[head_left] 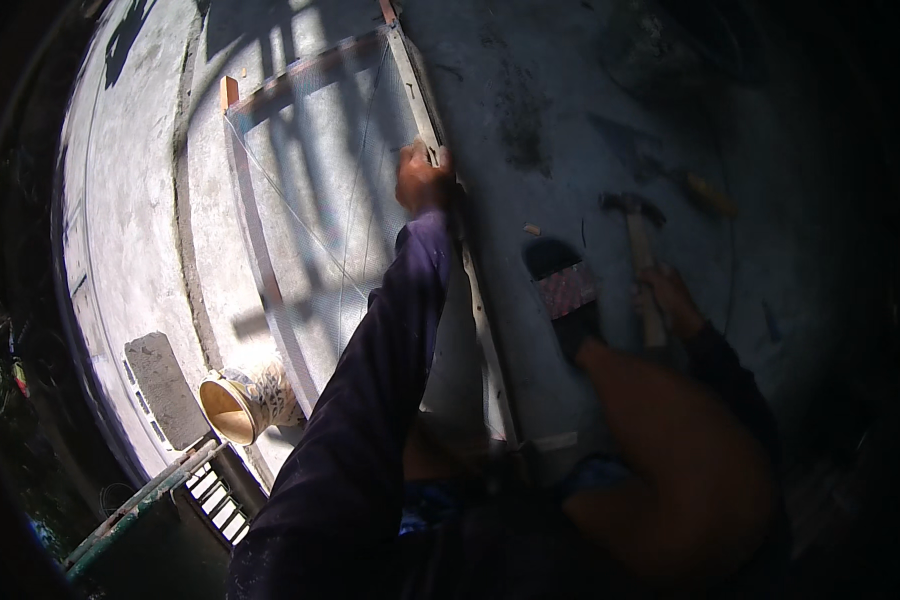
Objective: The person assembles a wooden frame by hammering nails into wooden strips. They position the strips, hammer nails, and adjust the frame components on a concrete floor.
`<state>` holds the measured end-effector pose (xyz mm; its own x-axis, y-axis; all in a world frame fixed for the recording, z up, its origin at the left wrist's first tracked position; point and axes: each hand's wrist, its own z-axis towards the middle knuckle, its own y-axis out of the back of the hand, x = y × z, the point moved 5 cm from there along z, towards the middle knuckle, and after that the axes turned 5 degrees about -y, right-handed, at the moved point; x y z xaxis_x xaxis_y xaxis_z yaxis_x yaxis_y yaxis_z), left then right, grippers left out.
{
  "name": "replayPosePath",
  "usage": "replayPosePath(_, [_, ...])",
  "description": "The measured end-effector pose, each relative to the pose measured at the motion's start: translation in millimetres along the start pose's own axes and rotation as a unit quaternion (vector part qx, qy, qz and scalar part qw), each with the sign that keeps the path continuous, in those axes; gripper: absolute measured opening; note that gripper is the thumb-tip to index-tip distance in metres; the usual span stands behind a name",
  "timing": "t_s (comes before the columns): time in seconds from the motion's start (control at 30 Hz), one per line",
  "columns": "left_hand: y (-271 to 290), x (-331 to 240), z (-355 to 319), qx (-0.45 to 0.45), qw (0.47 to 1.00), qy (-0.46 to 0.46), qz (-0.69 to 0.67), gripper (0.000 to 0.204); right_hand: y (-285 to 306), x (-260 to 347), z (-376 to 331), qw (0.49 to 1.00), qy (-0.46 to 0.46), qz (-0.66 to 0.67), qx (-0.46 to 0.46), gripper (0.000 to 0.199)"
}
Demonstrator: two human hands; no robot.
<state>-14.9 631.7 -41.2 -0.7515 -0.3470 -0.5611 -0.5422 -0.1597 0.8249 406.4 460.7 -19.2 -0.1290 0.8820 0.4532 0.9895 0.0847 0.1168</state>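
Note:
A rectangular wooden frame (410, 85) with mesh and thin wires across it lies on the concrete floor. Along its right side runs a pale wooden strip. My left hand (423, 180) is closed at the upper part of that strip, its fingers bent over the wood; whether a small piece is also pinched there I cannot make out. In the shade to the right, my right hand (672, 302) grips the wooden handle of a claw hammer (642, 240). The hammer's dark head points away from me, low over or on the floor.
A dirty bucket (232, 408) lies on its side at the left, beside a concrete block (165, 390). A trowel (705, 190) with a yellowish handle rests beyond the hammer. My sandalled foot (570, 290) stands between frame and hammer. A small wood scrap (532, 229) lies near it.

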Motion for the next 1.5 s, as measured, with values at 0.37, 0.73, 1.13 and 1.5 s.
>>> replayPosePath(0.37, [-5.2, 6.9, 0.4, -0.051, 0.998, -0.039, 0.023, 0.055, -112.5, 175.4, -43.1, 0.860, 0.472, -0.188, -0.047, 0.044])
replayPosePath(0.73, [-4.5, 0.4, -2.8, 0.013, 0.997, 0.029, 0.065, 0.053, -191.0, 269.9, -40.6, 0.786, 0.557, -0.249, -0.101, 0.036])
replayPosePath(1.13, [2.7, -4.8, -8.0, -0.053, 0.998, 0.019, -0.031, 0.045, -212.1, 278.1, 48.7, 0.732, 0.553, -0.379, -0.122, 0.041])
replayPosePath(1.5, [0.7, -6.7, -7.5, 0.026, 0.997, 0.038, -0.059, 0.057, -203.8, 302.9, 12.9, 0.670, 0.712, -0.204, -0.040, 0.034])
